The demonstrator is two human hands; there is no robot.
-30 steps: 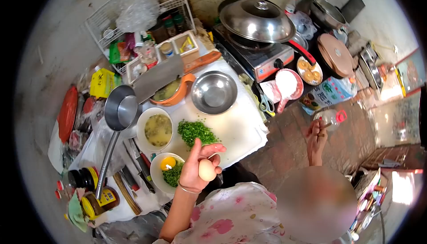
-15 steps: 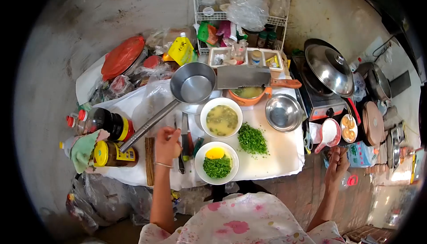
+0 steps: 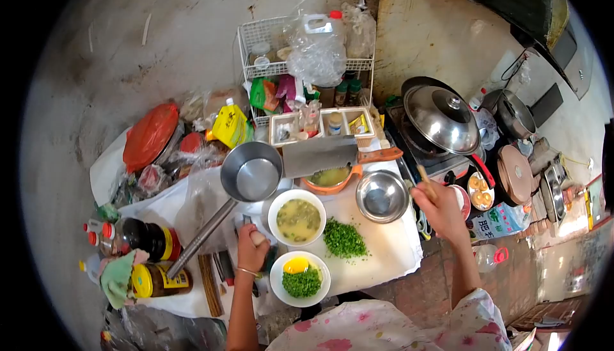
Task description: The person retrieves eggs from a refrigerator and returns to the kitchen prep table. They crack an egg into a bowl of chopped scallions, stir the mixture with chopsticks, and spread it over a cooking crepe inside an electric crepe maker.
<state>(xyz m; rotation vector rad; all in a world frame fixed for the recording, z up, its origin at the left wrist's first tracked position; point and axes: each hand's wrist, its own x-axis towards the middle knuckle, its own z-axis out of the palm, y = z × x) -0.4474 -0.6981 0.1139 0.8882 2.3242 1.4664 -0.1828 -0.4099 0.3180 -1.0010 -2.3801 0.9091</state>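
My left hand point(image 3: 251, 250) is closed beside the white bowls, near a knife lying on the table; a pale rounded patch shows in its fingers, too unclear to name. My right hand point(image 3: 442, 213) grips a wooden stick point(image 3: 425, 181) upright, just off the table's right edge. A white bowl point(image 3: 275, 280) holds a yellow yolk-like mound point(image 3: 296, 265) and chopped greens point(image 3: 302, 284). Behind it stands a second white bowl point(image 3: 274, 222) with yellowish liquid and dark bits. More chopped greens point(image 3: 345, 238) lie on the pale board point(image 3: 390, 242).
A saucepan point(image 3: 252, 173) stands at the back left, its handle reaching forward. The cleaver point(image 3: 320, 155) lies across an orange bowl point(image 3: 329, 190), beside a steel bowl point(image 3: 382, 196). Jars and bottles point(image 3: 153, 237) line the left; a lidded wok point(image 3: 441, 117) sits on the right.
The view has shifted, so the table sits lower and further left. My right hand has risen towards the table's edge, and the stick now shows clearly. My left hand stays beside the bowls, closed.
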